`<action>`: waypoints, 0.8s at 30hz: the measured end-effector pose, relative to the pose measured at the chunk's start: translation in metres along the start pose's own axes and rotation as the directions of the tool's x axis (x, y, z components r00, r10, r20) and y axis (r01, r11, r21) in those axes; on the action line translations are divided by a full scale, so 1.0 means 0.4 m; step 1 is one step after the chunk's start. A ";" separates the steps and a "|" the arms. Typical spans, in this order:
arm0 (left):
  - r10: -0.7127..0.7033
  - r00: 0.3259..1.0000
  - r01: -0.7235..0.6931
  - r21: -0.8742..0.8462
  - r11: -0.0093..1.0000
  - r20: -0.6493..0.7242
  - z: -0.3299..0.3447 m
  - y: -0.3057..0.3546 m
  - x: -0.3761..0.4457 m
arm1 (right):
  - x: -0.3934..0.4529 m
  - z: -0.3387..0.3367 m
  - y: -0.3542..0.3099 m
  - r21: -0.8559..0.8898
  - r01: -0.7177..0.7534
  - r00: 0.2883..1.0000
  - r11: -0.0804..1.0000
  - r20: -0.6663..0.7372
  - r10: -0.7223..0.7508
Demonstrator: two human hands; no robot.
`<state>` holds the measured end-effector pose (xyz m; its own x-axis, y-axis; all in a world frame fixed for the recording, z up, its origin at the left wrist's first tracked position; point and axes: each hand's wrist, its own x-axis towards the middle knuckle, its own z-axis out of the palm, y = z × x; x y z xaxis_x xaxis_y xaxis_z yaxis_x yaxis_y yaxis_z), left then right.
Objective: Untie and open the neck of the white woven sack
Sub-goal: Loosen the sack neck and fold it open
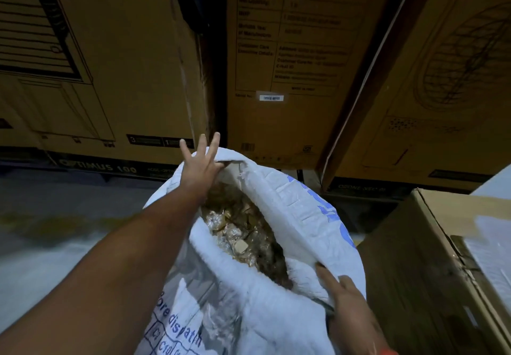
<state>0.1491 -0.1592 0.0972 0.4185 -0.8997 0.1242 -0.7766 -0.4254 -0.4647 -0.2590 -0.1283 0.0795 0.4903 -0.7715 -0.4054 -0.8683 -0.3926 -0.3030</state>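
The white woven sack point(301, 211) with blue print stands in front of me, its neck spread wide open and the rim rolled outward. Inside lie brownish items in crinkled clear plastic point(243, 235). No tie or string is in view. My left hand point(200, 165) reaches over the far rim, its fingers straight and spread, the thumb against the rim's inner edge. On the near right rim my right hand point(348, 305) holds a fold of the fabric, fingers lying on top and the thumb hidden beneath.
Tall cardboard cartons point(290, 64) stand in a row close behind the sack. Another brown carton point(431, 258) sits tight against the sack's right side. Pale floor point(55, 238) stretches to the left.
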 end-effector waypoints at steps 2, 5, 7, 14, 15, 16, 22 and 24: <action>0.049 0.999 -0.049 -0.071 0.996 -0.005 -0.011 -0.011 0.006 | 0.001 -0.018 0.010 0.053 0.029 0.998 0.998 -0.063 -0.026; 0.170 0.985 -0.169 -0.194 0.966 -0.015 -0.038 -0.013 -0.021 | 0.013 -0.021 0.000 0.118 0.092 0.991 0.989 -0.108 -0.080; 0.209 0.978 -0.203 -0.303 0.931 -0.013 -0.055 -0.012 -0.058 | 0.014 -0.018 -0.014 0.122 0.135 0.989 0.983 -0.084 -0.126; 0.132 0.987 -0.161 -0.609 0.777 -0.093 -0.134 -0.034 -0.264 | -0.091 -0.047 -0.066 0.175 0.232 0.964 0.957 -0.175 -0.201; 0.092 0.990 -0.136 -0.635 0.761 -0.103 -0.151 -0.043 -0.300 | -0.114 -0.056 -0.071 0.173 0.246 0.957 0.954 -0.199 -0.210; 0.060 0.994 -0.104 -0.660 0.744 -0.089 -0.172 -0.054 -0.335 | -0.138 -0.065 -0.077 0.172 0.256 0.952 0.951 -0.213 -0.218; 0.086 0.993 0.013 -0.794 0.608 0.082 -0.314 -0.117 -0.533 | -0.284 -0.096 -0.103 0.134 0.295 0.928 0.946 -0.278 -0.250; 0.086 0.994 0.005 -0.806 0.591 0.069 -0.344 -0.126 -0.582 | -0.309 -0.092 -0.105 0.137 0.307 0.918 0.942 -0.305 -0.254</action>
<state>0.0261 0.0580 0.2123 0.3821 -0.9238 0.0231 -0.8368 -0.3353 0.4328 -0.2857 -0.0347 0.1741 0.6481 -0.7609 -0.0317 -0.6575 -0.5380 -0.5275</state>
